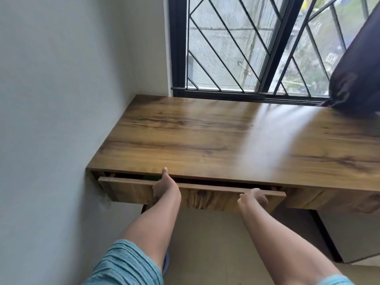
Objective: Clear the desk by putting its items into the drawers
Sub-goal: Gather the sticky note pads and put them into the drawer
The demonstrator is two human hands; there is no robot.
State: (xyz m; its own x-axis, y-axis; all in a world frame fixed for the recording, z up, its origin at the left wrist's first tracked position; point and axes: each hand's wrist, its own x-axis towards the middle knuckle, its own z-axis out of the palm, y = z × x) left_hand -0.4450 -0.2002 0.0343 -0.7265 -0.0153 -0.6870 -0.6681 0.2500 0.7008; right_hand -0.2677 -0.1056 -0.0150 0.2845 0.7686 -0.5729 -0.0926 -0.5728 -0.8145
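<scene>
A wooden drawer [131,192] sits slightly open under the desk's [205,136] near left edge. The right hand [254,197] curls its fingers over the drawer's top rim. The left hand [165,189] rests against its front, fingers hidden, so I cannot tell their state. The drawer looks stiff and probably heavy; hold it by the rim.

Soft daylight from window [226,48], pale glare across desk [273,136] (edges bowed)
</scene>
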